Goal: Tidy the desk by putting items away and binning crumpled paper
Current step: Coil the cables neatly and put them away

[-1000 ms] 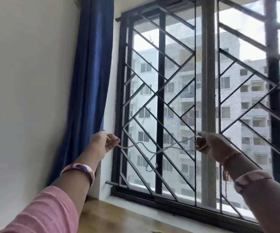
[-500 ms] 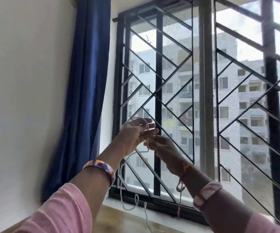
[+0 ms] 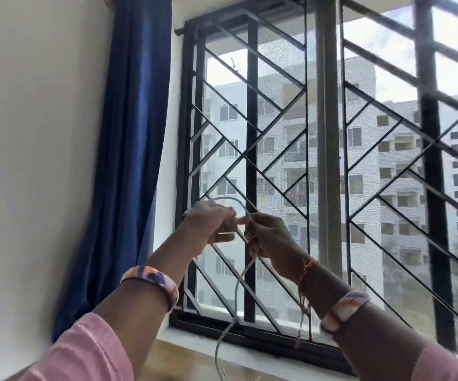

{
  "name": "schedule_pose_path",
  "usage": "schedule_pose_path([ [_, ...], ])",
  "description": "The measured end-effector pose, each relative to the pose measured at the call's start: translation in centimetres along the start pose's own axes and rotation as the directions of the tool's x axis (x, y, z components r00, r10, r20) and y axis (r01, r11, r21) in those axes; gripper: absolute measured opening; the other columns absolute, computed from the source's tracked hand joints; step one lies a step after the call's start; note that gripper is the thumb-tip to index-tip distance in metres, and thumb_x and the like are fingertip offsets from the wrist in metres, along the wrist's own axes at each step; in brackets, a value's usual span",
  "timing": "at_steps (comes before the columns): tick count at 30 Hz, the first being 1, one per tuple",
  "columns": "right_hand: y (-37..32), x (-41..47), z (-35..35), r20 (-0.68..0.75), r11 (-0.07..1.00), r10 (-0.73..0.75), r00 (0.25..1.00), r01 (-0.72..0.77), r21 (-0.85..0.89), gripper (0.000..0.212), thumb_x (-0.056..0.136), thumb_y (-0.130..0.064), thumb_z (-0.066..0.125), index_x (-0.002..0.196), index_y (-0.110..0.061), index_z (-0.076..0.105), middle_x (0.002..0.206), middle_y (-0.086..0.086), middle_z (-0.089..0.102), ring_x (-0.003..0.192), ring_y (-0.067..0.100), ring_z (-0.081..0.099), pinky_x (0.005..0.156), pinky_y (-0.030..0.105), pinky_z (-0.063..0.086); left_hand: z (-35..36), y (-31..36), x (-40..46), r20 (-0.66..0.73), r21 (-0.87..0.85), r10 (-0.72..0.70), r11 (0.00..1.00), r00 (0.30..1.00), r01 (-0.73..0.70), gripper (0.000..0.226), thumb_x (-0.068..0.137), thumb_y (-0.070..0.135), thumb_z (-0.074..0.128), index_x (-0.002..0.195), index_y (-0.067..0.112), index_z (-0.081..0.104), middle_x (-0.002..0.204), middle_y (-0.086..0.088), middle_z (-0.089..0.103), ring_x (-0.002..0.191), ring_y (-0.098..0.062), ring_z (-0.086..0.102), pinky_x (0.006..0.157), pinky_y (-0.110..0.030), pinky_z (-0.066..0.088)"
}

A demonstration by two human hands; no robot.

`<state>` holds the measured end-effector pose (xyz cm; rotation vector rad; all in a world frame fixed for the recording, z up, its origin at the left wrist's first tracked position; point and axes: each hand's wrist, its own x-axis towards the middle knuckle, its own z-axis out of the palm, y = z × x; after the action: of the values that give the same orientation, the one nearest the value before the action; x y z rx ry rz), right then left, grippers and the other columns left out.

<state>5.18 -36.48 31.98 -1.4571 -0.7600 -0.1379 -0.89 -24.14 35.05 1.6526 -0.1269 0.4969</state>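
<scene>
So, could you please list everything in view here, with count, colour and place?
cable: one, white, looped between both hands and trailing down toward the desk
curtain: one, blue, hanging left of the window
window grille: one, black, with diagonal bars, across the window
wall: white, at left
desk: one, wooden, a strip along the bottom edge
buildings: several, white, outside
bangles: two, orange, purple and white, one on each wrist
thread: orange-red, round the right wrist
sleeves: two, pink
left hand: grips the cable
right hand: grips the cable
</scene>
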Motion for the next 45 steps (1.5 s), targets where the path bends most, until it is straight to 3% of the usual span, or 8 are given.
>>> schedule_pose_path([
  [7, -3.4, 1.6, -1.8, -0.111, 0.843, -0.416, 0.903, 0.336, -0.42, 0.023, 0.094, -0.008, 0.047, 0.082, -0.015, 0.066, 0.053, -0.006, 0.044, 0.038, -0.001, 0.035, 0.041, 0.012, 0.027, -1.6, 2.8, -2.2, -0.298, 0.495, 0.518, 0.802, 0.802, -0.334, 0.025, 0.079, 0.035, 0.069, 0.092, 0.016, 0.06, 0.081, 0.004, 0.065, 0.067, -0.009, 0.06, 0.06, -0.025, 0.051],
  [9, -4.6, 1.3, -1.5, -0.067, 0.763, -0.508, 0.859, 0.412, -0.498, 0.021, 0.094, -0.008, 0.048, 0.089, -0.009, 0.068, 0.054, -0.012, 0.045, 0.039, -0.004, 0.041, 0.042, 0.009, 0.03, -1.3, 2.7, -1.7, -0.227, 0.519, 0.407, 0.819, 0.884, -0.244, 0.038, 0.078, 0.043, 0.067, 0.099, 0.013, 0.059, 0.091, 0.0, 0.063, 0.08, -0.014, 0.059, 0.073, -0.032, 0.052],
  [12, -5.4, 1.0, -1.6, -0.021, 0.646, -0.601, 0.799, 0.469, -0.603, 0.021, 0.094, -0.014, 0.05, 0.097, -0.006, 0.069, 0.056, -0.017, 0.046, 0.046, -0.012, 0.048, 0.047, 0.007, 0.035, 0.0, 2.7, -1.8, 0.004, -0.068, 0.106, 0.992, 0.994, -0.106, 0.023, 0.092, 0.028, 0.052, 0.086, 0.009, 0.064, 0.085, -0.007, 0.069, 0.072, -0.016, 0.065, 0.067, -0.032, 0.055],
  [15, -5.0, 0.7, -1.9, 0.02, 0.568, -0.629, 0.777, 0.477, -0.671, 0.02, 0.094, -0.016, 0.052, 0.099, -0.011, 0.07, 0.053, -0.016, 0.046, 0.044, -0.001, 0.046, 0.044, 0.011, 0.031, 0.6, 3.0, -1.9, 0.159, -0.61, 0.024, 0.788, 0.987, 0.079, 0.034, 0.098, 0.024, 0.038, 0.081, 0.005, 0.061, 0.057, -0.002, 0.061, 0.043, -0.008, 0.057, 0.049, -0.021, 0.053],
  [21, -3.5, 0.2, -2.7, 0.038, 0.667, -0.485, 0.873, 0.398, -0.63, 0.023, 0.095, -0.019, 0.047, 0.095, -0.009, 0.068, 0.054, -0.007, 0.049, 0.041, 0.0, 0.045, 0.042, 0.009, 0.031, 0.1, 3.9, -2.1, 0.349, -0.439, -0.032, 0.878, 0.937, 0.193, 0.019, 0.087, 0.023, 0.052, 0.087, 0.005, 0.053, 0.043, 0.006, 0.045, 0.029, -0.002, 0.029, 0.028, -0.012, 0.023],
  [30, -2.3, -1.0, -1.5, 0.195, 0.947, -0.064, 0.979, 0.121, -0.297, 0.02, 0.099, -0.009, 0.038, 0.096, -0.007, 0.058, 0.057, 0.005, 0.057, 0.038, 0.01, 0.055, 0.042, 0.02, 0.045, -2.7, 5.3, -1.9, 0.361, -0.701, 0.086, 0.681, 0.928, 0.21, 0.024, 0.073, 0.026, 0.063, 0.079, 0.005, 0.053, 0.042, 0.008, 0.037, 0.028, -0.003, 0.029, 0.028, -0.009, 0.021],
  [38, -3.4, 1.1, -2.4, 0.001, 0.948, -0.11, 0.994, 0.105, -0.302, 0.023, 0.096, -0.019, 0.048, 0.092, 0.001, 0.06, 0.056, 0.005, 0.047, 0.03, 0.001, 0.033, 0.034, 0.013, 0.026, -5.5, 5.8, -3.5, 0.358, -0.265, 0.04, 0.962, 0.933, 0.06, 0.024, 0.073, 0.03, 0.056, 0.06, 0.011, 0.063, 0.035, 0.007, 0.029, 0.03, 0.001, 0.015, 0.028, -0.01, 0.013],
  [45, -0.2, 0.4, -0.3, 0.193, 0.631, -0.291, 0.937, 0.339, -0.698, 0.022, 0.088, -0.027, 0.06, 0.073, -0.011, 0.061, 0.052, -0.01, 0.046, 0.036, -0.005, 0.041, 0.041, 0.009, 0.032, -8.2, 5.8, -0.3, -0.232, -0.876, 0.138, 0.401, 0.963, -0.268, 0.03, 0.084, -0.001, 0.036, 0.066, 0.02, 0.045, 0.043, 0.01, 0.05, 0.032, -0.003, 0.03, 0.042, -0.017, 0.028],
])
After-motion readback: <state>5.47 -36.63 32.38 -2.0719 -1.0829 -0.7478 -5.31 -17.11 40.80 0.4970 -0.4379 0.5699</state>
